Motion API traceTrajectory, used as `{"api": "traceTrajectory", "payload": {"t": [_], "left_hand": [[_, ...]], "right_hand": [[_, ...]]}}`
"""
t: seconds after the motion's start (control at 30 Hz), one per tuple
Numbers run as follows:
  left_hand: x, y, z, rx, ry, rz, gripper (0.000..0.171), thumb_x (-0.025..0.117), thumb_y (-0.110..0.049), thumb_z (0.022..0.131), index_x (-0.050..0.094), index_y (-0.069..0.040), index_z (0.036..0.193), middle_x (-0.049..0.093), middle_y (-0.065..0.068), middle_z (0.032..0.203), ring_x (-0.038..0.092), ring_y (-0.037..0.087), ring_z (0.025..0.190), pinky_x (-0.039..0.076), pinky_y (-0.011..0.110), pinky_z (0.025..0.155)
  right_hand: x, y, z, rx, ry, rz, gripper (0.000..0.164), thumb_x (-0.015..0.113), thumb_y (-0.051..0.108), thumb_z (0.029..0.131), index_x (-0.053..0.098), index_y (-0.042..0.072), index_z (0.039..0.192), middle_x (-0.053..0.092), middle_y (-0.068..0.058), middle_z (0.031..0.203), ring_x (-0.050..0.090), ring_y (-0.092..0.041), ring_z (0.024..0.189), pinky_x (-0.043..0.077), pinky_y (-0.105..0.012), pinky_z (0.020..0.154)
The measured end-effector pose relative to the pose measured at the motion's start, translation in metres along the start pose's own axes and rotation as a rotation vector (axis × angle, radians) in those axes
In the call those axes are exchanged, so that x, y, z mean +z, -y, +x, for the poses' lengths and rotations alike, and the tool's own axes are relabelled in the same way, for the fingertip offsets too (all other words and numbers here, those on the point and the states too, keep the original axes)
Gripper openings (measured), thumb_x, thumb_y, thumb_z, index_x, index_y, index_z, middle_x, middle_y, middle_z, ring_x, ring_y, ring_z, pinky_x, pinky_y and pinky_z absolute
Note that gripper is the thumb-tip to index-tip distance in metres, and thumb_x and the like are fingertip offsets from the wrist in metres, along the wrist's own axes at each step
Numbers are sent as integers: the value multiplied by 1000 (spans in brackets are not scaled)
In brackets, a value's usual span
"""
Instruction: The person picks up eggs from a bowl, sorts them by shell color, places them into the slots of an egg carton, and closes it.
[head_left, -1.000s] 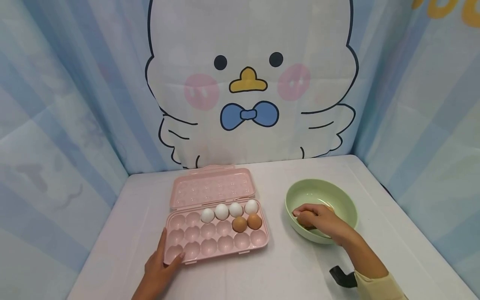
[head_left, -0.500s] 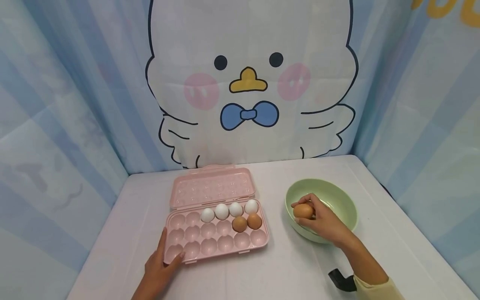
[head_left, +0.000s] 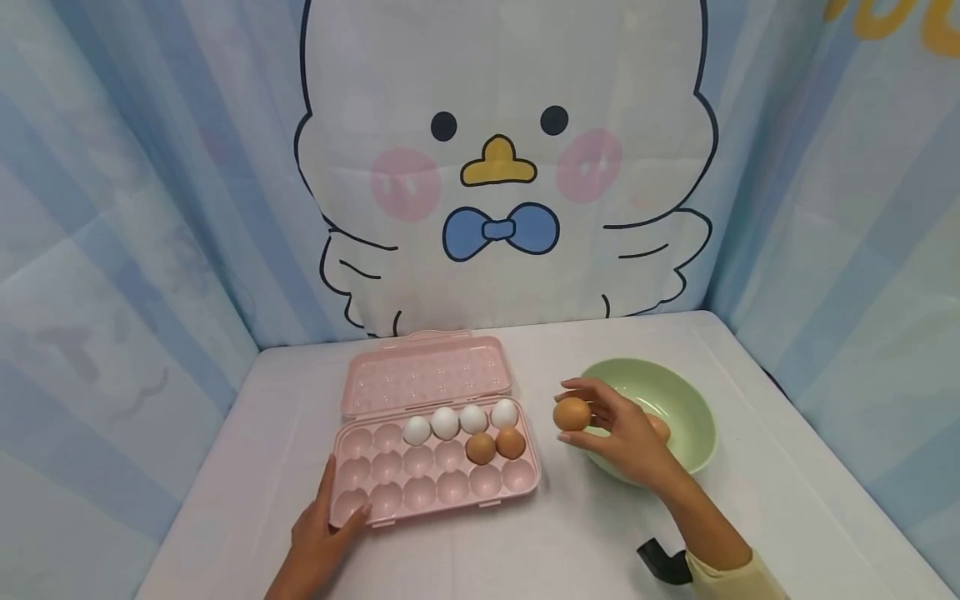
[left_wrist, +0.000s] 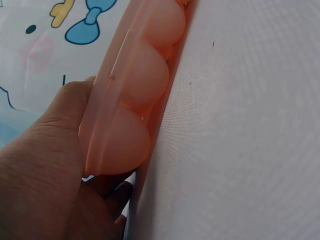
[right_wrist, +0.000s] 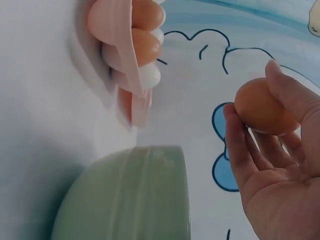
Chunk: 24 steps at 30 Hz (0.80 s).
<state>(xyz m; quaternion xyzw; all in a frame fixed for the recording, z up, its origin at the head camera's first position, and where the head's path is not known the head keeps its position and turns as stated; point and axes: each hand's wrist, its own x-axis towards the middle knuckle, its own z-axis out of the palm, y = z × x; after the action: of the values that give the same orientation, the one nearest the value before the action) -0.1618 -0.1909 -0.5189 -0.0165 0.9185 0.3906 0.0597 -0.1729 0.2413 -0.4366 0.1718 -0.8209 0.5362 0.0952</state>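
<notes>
Between thumb and fingers, my right hand (head_left: 626, 437) pinches a brown egg (head_left: 572, 414), held up at the left rim of the green bowl (head_left: 693, 417). The right wrist view shows that egg (right_wrist: 262, 106) above the bowl's level. Another brown egg (head_left: 659, 427) lies in the bowl, partly behind the hand. At the near left corner of the pink egg carton (head_left: 472, 502), my left hand (head_left: 318, 533) grips its edge, thumb on top and fingers around the side. Several white eggs (head_left: 445, 423) fill part of the back row, and two brown eggs (head_left: 481, 448) sit in the row before it.
The carton's lid (head_left: 427, 375) lies folded back behind it. A black strap-like piece (head_left: 663, 562) shows by the right sleeve (head_left: 738, 581). Printed curtains (head_left: 495, 283) stand behind and beside the white table (head_left: 540, 550).
My right hand has lifted the brown egg out of the bowl and moved it left past the rim. The left hand stays on the carton.
</notes>
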Motion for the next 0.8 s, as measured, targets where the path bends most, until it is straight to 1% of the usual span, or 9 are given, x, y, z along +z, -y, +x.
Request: {"api": "traceTrajectory", "payload": {"t": [0.1, 0.17, 0.23, 0.33, 0.43, 0.5, 0.57, 0.67, 0.8], "left_hand": [[-1, 0, 0, 5, -2, -2, 104, 68, -48, 98, -1, -10, 167, 26, 30, 163, 35, 50, 143, 29, 62, 113], [-1, -1, 0, 4, -4, -4, 104, 68, -48, 98, -1, -10, 167, 26, 30, 163, 35, 50, 144, 29, 62, 113], [-1, -2, -1, 1, -4, -8, 104, 68, -49, 98, -1, -11, 167, 26, 29, 163, 34, 51, 144, 28, 62, 113], [-1, -2, -3, -7, -8, -4, 105, 68, -50, 98, 0, -11, 167, 27, 29, 163, 35, 51, 144, 29, 62, 113], [-1, -1, -3, -19, -10, -3, 105, 67, -52, 98, 0, -12, 167, 26, 28, 163, 34, 51, 144, 29, 63, 112], [-1, 0, -3, -31, -7, -7, 105, 67, -53, 98, -1, -13, 167, 25, 28, 164, 33, 51, 144, 28, 63, 113], [-2, 0, -3, -40, -4, -13, 106, 67, -54, 97, -2, -14, 167, 24, 27, 164, 32, 51, 145, 28, 64, 113], [-2, 0, -3, -31, -2, -20, 105, 67, -54, 98, -1, -14, 167, 24, 27, 165, 32, 50, 145, 28, 63, 113], [-1, -1, -3, 11, -17, -15, 103, 68, -50, 99, 1, -11, 167, 27, 28, 163, 35, 50, 144, 29, 62, 113]], "right_hand": [[8, 3, 6, 14, 15, 23, 55, 89, 10, 83, 58, 9, 129, 70, -6, 126, 68, -23, 113, 52, -28, 98], [13, 5, 9, 27, 25, 24, 52, 90, 11, 82, 60, 11, 124, 70, -4, 124, 69, -22, 111, 53, -30, 97], [19, 7, 13, 21, 38, 19, 48, 90, 11, 82, 63, 12, 122, 69, -2, 122, 69, -21, 110, 54, -32, 96], [29, 11, 18, -6, 64, 33, 48, 90, 10, 82, 67, 11, 124, 68, -3, 121, 68, -22, 109, 55, -34, 95], [39, 13, 22, -41, 90, 64, 49, 88, 8, 83, 68, 8, 128, 69, -5, 125, 68, -24, 111, 55, -36, 96], [46, 13, 25, -46, 108, 93, 49, 86, 9, 85, 69, 8, 131, 69, -6, 128, 67, -25, 113, 54, -36, 98], [54, 13, 28, -32, 129, 120, 49, 85, 11, 87, 68, 10, 134, 69, -7, 130, 67, -24, 115, 52, -36, 100], [66, 11, 32, -6, 163, 176, 49, 81, 13, 91, 66, 10, 137, 68, -7, 130, 66, -24, 118, 51, -37, 101], [84, 11, 38, 19, 195, 249, 49, 80, 9, 91, 64, 7, 138, 67, -9, 129, 66, -26, 116, 51, -39, 101]]}}
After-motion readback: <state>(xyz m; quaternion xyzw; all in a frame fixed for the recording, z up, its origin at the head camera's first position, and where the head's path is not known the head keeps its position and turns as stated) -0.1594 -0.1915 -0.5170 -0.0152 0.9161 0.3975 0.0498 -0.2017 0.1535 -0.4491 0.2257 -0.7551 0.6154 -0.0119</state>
